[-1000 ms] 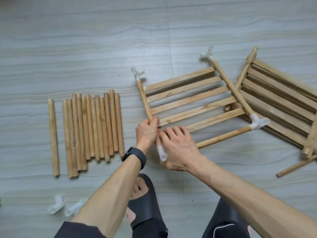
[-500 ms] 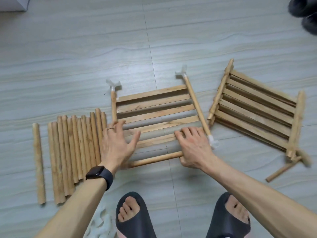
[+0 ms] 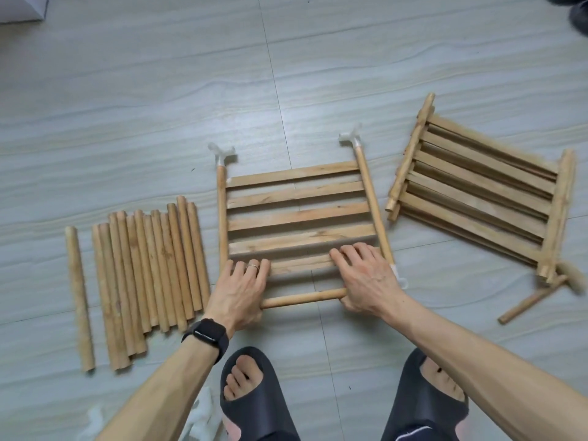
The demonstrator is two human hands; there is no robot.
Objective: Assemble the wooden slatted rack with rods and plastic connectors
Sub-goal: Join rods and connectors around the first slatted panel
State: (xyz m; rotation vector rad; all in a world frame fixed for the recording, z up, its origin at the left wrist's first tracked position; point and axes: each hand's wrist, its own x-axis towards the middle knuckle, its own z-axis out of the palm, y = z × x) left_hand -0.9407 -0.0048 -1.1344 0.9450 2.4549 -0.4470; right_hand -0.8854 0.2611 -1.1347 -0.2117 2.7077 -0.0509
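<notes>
The slatted panel (image 3: 296,214) lies flat on the floor (image 3: 159,90) at the centre of the frame, its near edge under both hands; the left hand (image 3: 238,288) covers the lower left corner and the right hand (image 3: 366,278) the lower right, each with fingers laid nearly straight across the nearest slat and the palm over one end of the front rod (image 3: 302,299); neither hand is closed in a fist, both press flat; whether the thumbs hook the rod I cannot tell. The panel has five pale wooden slats between two side rods, with a white connector (image 3: 221,152) at the upper left end and another at the upper right. A row of loose rods (image 3: 146,268) lies just left of it; a second slatted stack (image 3: 477,192) sits tilted at the right. The floor is grey streaked tile; a black watch (image 3: 206,334) is on the left wrist; dark slippers (image 3: 254,409) show at the bottom.
</notes>
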